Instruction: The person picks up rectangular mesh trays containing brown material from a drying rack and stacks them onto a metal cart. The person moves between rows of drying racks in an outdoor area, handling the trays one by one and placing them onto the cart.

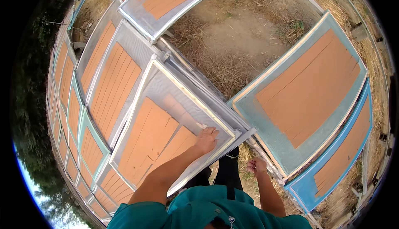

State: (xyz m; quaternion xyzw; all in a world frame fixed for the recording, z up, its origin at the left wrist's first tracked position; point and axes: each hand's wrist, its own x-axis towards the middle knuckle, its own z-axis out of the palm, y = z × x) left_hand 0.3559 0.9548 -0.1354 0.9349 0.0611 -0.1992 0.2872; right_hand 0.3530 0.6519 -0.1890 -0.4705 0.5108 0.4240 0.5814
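Note:
A white-framed mesh screen (183, 81) lies tilted in front of me, bearing flat orange-brown sheets (145, 133) with splits and gaps between them. My left hand (206, 140) rests at the mesh near the frame's right corner, its fingers curled in. A small whitish bit (202, 126) shows just beyond its fingertips; I cannot tell whether the hand grips it. Beside it, a paler orange patch (181, 109) shows on the mesh. Apart from the screen, my right hand (257, 165) hangs low near the rail, its fingers curled; whatever may be inside is hidden.
More framed screens with orange-brown sheets (116, 83) stretch away on the left. At right stand a green-meshed screen (249, 108) and a blue-framed screen (301, 193). A wooden rail (264, 154) runs between the rows. Dry straw and bare soil (237, 37) lie beyond.

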